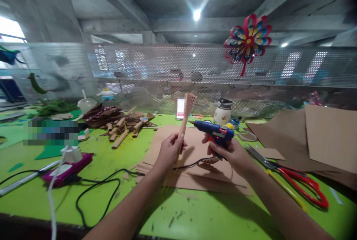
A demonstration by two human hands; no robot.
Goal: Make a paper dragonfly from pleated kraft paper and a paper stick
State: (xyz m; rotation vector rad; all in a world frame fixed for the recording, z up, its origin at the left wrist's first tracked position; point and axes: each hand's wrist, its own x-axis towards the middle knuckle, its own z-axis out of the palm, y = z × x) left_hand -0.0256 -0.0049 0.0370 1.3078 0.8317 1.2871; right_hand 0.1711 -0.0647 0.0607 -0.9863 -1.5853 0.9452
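My left hand point(173, 147) is closed round the lower part of a brown paper roll point(189, 108), held upright, its top end cut into a fringe of thin strips. A blue glue gun point(216, 130) is gripped in my right hand point(224, 149), fingers wrapped at its handle. Its nozzle points left, close to the paper roll; whether it touches, I cannot tell. A small red light shows on the gun's body. Below both hands lies a stack of brown paper sheets point(164, 136), with a crumpled brown piece point(209, 166) on it.
Red-handled scissors point(299, 182) lie at the right beside brown paper point(331, 132). Rolled paper pieces point(122, 136) are piled left of centre. A purple power strip point(68, 169) and black cable point(97, 181) occupy the left. A jar point(222, 113) stands near the perforated screen point(156, 65).
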